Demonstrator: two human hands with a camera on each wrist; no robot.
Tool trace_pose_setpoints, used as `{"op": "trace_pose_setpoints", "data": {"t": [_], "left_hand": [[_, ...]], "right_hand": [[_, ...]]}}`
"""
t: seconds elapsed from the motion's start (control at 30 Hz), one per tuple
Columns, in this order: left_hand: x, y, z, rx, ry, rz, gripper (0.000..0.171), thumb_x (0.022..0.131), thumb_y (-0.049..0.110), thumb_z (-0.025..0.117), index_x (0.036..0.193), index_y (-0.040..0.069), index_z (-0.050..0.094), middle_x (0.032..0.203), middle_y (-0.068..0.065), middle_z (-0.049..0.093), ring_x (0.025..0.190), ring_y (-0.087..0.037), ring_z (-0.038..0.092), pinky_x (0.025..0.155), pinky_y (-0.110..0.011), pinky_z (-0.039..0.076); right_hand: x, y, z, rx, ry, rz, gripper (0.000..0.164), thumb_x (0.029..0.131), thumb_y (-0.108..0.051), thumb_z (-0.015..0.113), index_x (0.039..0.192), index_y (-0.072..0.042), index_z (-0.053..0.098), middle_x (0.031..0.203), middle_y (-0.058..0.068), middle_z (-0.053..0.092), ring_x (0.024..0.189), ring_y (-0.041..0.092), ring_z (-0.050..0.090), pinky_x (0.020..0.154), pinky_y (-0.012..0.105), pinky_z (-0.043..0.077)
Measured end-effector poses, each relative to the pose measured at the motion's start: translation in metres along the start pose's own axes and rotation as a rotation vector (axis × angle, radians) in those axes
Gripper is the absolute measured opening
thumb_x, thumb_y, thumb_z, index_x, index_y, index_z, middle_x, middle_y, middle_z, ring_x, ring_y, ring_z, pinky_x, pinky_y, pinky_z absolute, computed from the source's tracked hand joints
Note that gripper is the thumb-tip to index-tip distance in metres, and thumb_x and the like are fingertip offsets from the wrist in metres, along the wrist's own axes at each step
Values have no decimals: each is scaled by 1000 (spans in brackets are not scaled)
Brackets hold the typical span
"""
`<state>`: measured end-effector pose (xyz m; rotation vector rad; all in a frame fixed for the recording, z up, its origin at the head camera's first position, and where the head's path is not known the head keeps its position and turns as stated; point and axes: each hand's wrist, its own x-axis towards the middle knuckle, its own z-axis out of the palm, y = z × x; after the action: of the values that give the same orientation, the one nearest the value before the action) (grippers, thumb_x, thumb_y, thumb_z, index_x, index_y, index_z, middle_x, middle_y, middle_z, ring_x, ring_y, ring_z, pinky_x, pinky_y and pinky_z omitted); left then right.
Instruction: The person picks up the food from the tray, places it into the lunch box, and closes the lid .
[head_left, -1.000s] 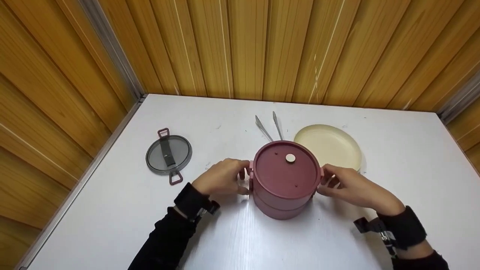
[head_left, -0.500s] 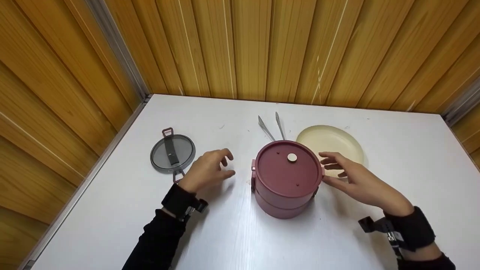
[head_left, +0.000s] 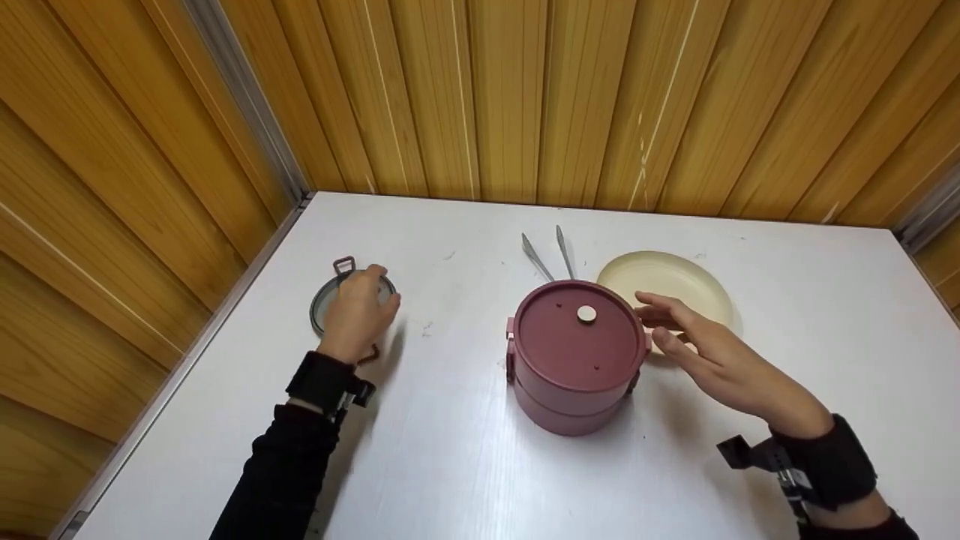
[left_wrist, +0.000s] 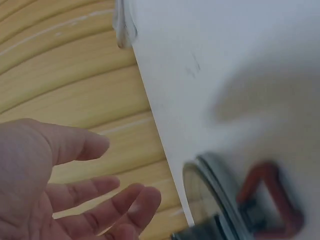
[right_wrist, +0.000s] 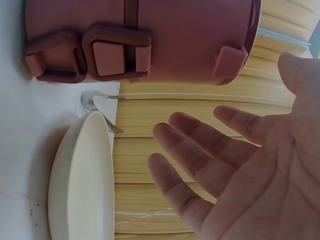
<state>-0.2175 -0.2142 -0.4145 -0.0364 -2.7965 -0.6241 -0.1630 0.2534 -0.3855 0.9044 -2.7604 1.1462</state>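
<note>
A maroon round stacked lunch box (head_left: 574, 409) with a pale knob on its lid stands upright on the table. To its left lies a round grey see-through lid (head_left: 321, 306) with a dark strap and reddish loop handles. My left hand (head_left: 356, 311) hovers over this lid and hides much of it; in the left wrist view its fingers (left_wrist: 100, 215) are loosely bent, apart from the lid and with nothing between them. Beside the lunch box's right side is my right hand (head_left: 716, 367), fingers relaxed. In the right wrist view, clips (right_wrist: 107, 57) show on the box wall.
Behind the lunch box, two metal utensils (head_left: 537, 256) lie with their near ends hidden by it. A cream oval plate (head_left: 667, 268) sits at the back right, partly behind the box and right hand. Wood-patterned walls (head_left: 495, 97) border the white table (head_left: 450, 450).
My left hand has let go of the lunch box's left side and moved left over the grey lid. My right hand has released the box's right side and stays next to it.
</note>
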Motion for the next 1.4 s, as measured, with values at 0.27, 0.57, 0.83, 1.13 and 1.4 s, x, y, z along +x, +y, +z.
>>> {"op": "trace_pose_setpoints", "data": {"t": [0.27,0.57,0.83,1.13,1.4], "left_hand": [[12,-31,-14,110,21,-180,48,95,17,72,133,-11,64,119,-34,67,100,-56,72,78,-66,63],[21,-45,-10,118,-50,-245,50,99,23,73,126,-18,64,114,-38,71,100,-55,74,78,-60,65],[23,-56,-8,76,-36,-253,36,96,11,67,117,-18,66,113,-42,72,101,-56,74,81,-62,64],[23,-57,-11,33,-1,-221,34,96,9,65,114,-19,66,110,-43,72,99,-57,74,83,-62,64],[24,-53,-14,8,15,-203,28,100,10,61,108,-16,66,106,-41,72,97,-57,74,81,-64,62]], "right_hand": [[4,-10,6,64,-40,-9,63,109,-17,62,167,-15,38,151,14,64,132,40,65,95,42,64],[7,-14,15,57,-64,-21,81,103,-25,74,170,-8,31,168,20,44,137,48,62,102,59,59],[8,-17,19,36,-64,-31,84,102,-26,76,170,-8,29,168,21,44,137,42,64,112,59,51],[8,-17,21,14,-58,-32,86,101,-28,77,171,-10,29,167,21,46,135,39,66,112,61,51],[11,-17,23,20,-65,-38,87,102,-29,76,170,-8,28,167,23,45,136,38,66,112,59,51]]}}
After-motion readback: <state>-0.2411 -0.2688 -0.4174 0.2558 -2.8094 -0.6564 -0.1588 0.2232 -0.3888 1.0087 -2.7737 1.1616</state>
